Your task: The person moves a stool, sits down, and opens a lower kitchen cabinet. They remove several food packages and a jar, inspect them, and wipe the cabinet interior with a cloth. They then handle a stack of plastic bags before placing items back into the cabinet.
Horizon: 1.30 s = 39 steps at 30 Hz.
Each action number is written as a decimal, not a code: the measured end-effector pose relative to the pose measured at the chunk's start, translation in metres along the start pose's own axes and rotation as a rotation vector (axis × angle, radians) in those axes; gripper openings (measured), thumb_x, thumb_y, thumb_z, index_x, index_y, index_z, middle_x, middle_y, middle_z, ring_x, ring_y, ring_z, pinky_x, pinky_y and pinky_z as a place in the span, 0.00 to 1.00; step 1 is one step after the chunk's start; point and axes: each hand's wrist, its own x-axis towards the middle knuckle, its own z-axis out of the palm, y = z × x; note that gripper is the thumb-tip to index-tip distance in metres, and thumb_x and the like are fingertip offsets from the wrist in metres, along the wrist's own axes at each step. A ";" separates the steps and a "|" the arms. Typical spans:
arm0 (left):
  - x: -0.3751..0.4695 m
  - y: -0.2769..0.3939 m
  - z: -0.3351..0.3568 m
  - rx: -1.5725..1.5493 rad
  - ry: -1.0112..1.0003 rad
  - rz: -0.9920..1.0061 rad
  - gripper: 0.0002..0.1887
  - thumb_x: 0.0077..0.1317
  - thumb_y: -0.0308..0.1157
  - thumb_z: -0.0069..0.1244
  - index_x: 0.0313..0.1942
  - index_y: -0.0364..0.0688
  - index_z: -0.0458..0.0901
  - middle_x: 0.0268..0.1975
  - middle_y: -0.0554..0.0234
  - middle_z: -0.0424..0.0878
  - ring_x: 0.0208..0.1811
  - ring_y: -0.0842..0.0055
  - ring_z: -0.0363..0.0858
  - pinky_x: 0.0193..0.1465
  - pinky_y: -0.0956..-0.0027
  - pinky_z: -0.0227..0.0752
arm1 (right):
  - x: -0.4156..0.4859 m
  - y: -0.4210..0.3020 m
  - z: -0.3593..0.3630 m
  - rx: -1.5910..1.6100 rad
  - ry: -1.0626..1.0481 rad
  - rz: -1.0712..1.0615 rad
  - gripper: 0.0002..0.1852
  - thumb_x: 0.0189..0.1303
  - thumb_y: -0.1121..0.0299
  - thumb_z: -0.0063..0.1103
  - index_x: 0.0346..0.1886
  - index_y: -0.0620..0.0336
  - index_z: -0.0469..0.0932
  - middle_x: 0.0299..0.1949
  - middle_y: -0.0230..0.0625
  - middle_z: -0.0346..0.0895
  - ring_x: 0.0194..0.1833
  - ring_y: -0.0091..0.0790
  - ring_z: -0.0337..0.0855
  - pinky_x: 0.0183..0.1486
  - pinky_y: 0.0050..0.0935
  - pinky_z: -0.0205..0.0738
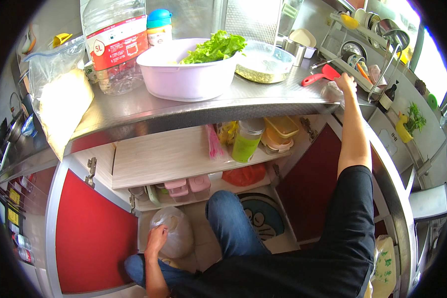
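Down by the floor, my left hand grips the gathered top of a full white translucent plastic bag. My right arm reaches up to the steel countertop, where my right hand rests with curled fingers beside a red spatula. Some crumpled whitish material lies just by that hand. Whether the fingers hold anything there is hidden. Before me the cupboard stands with both red doors swung out. Its shelf bears a green-labelled canister and yellow-lidded containers.
A lilac basin with lettuce, a large plastic bottle, a covered round dish and an overhanging zip bag of pale powder stand along the counter. A dish rack is at right. Pink-lidded boxes sit lower in the cupboard.
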 end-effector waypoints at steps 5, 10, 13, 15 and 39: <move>0.006 0.000 0.003 0.067 0.000 -0.005 0.10 0.66 0.31 0.52 0.43 0.38 0.85 0.43 0.43 0.86 0.46 0.49 0.84 0.51 0.53 0.76 | 0.008 0.013 0.026 0.206 -0.306 -0.233 0.30 0.58 0.38 0.59 0.50 0.53 0.86 0.48 0.53 0.84 0.54 0.51 0.84 0.61 0.44 0.74; 0.006 0.009 0.004 0.071 -0.025 0.030 0.09 0.66 0.31 0.52 0.43 0.38 0.84 0.42 0.43 0.86 0.45 0.48 0.84 0.51 0.52 0.76 | -0.042 0.014 -0.015 -0.116 -0.097 -0.305 0.19 0.63 0.56 0.57 0.44 0.63 0.86 0.47 0.54 0.84 0.51 0.54 0.85 0.54 0.47 0.79; 0.003 0.014 0.002 0.079 -0.072 0.041 0.09 0.66 0.30 0.52 0.43 0.38 0.83 0.43 0.43 0.86 0.46 0.48 0.83 0.51 0.52 0.76 | -0.097 0.038 -0.062 -0.195 -0.098 -0.338 0.19 0.59 0.59 0.53 0.38 0.66 0.86 0.43 0.60 0.83 0.48 0.60 0.85 0.52 0.49 0.79; 0.001 0.016 0.000 0.089 -0.093 0.048 0.09 0.66 0.29 0.52 0.44 0.38 0.83 0.43 0.43 0.86 0.47 0.48 0.83 0.51 0.52 0.76 | -0.132 0.065 -0.095 -0.239 -0.124 -0.317 0.20 0.59 0.58 0.51 0.35 0.68 0.85 0.41 0.60 0.83 0.44 0.60 0.85 0.51 0.51 0.79; -0.019 0.005 -0.007 0.155 -0.025 0.095 0.08 0.65 0.30 0.53 0.41 0.37 0.78 0.37 0.44 0.83 0.41 0.49 0.83 0.46 0.50 0.76 | 0.027 0.500 -0.092 0.575 -0.058 0.234 0.12 0.61 0.61 0.54 0.35 0.59 0.82 0.24 0.32 0.73 0.24 0.30 0.74 0.23 0.31 0.69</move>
